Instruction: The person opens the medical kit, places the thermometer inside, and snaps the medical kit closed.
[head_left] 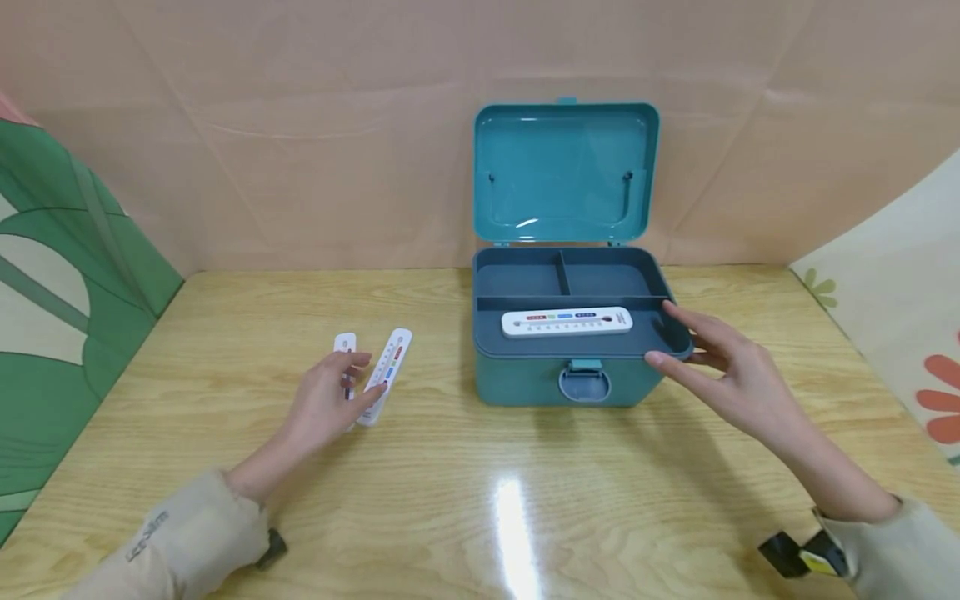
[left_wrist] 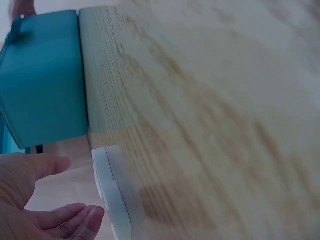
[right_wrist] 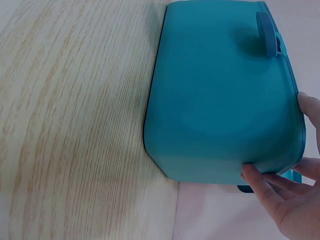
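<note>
A teal storage box (head_left: 525, 383) stands on the table with its lid (head_left: 566, 171) raised. One white thermometer (head_left: 567, 322) lies lengthwise in the front compartment of its dark tray. My right hand (head_left: 738, 383) holds the box at its right front corner, thumb on the front rim and fingers along the right side. Left of the box, two more white thermometers lie side by side, the nearer-to-box thermometer (head_left: 393, 358) slanted and the other thermometer (head_left: 345, 342) partly hidden. Over them hovers my left hand (head_left: 322, 400), its thumb and fingers spread; the left wrist view shows a gap to the thermometers (left_wrist: 116, 205).
Behind the wooden table (head_left: 420, 500) hangs a pinkish cloth backdrop (head_left: 337, 167). Two rear compartments (head_left: 517, 279) of the tray hold nothing visible. A latch (head_left: 585, 382) juts from the box's front.
</note>
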